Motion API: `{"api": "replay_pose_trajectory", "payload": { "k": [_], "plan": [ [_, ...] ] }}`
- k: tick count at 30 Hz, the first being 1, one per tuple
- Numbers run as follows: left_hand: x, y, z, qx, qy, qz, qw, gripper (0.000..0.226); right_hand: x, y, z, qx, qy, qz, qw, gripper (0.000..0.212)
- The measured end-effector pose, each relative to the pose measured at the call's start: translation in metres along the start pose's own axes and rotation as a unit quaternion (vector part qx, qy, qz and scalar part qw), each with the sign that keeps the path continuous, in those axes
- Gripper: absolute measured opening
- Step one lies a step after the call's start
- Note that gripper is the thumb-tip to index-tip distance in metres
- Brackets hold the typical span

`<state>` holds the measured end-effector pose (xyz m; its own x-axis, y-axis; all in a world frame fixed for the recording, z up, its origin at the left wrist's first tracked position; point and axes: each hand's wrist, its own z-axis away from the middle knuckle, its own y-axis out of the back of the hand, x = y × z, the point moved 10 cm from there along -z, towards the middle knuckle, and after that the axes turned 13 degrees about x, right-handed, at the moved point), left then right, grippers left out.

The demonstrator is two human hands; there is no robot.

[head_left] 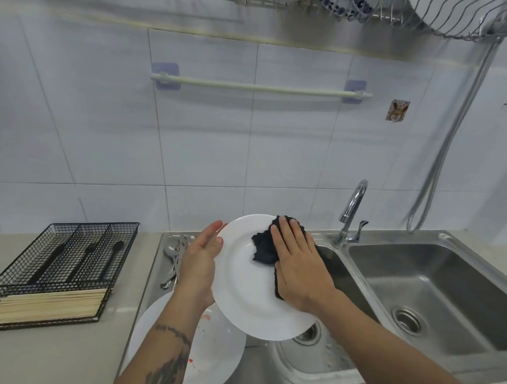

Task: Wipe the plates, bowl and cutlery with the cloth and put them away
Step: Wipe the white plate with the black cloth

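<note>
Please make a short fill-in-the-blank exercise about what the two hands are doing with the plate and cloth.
1. The right hand presses a ____ cloth onto the white plate.
2. The left hand supports the plate at its ____ edge.
3. The wire basket on the counter holds pale ____.

Missing words: dark; left; chopsticks

White plate (249,292), black cloth (265,249) on it. Second white plate (215,364) shows red smears. Black wire tray (54,268) holds pale chopsticks (49,304). Blue-and-white patterned bowls (344,1) sit overhead, and the sink (437,280) gleams steel-grey.
</note>
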<state>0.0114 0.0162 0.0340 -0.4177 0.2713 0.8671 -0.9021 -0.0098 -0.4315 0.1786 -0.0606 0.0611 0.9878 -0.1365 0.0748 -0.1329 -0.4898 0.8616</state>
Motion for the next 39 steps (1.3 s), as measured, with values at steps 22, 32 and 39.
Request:
{"api": "replay_pose_trajectory", "payload": {
  "k": [22, 32, 39],
  "plan": [
    [0.021, 0.010, -0.011, 0.061, -0.036, 0.014, 0.997, 0.029, -0.100, 0.008, 0.032, -0.124, -0.033, -0.267, 0.955, 0.056],
    [0.009, 0.007, -0.005, 0.033, 0.005, 0.033, 0.999, 0.031, -0.076, -0.009, 0.021, -0.087, -0.062, -0.261, 0.960, 0.063],
    [0.015, 0.013, -0.009, 0.036, -0.002, 0.036, 0.999, 0.029, -0.033, 0.000, 0.019, -0.072, -0.106, -0.119, 0.985, 0.070]
  ]
}}
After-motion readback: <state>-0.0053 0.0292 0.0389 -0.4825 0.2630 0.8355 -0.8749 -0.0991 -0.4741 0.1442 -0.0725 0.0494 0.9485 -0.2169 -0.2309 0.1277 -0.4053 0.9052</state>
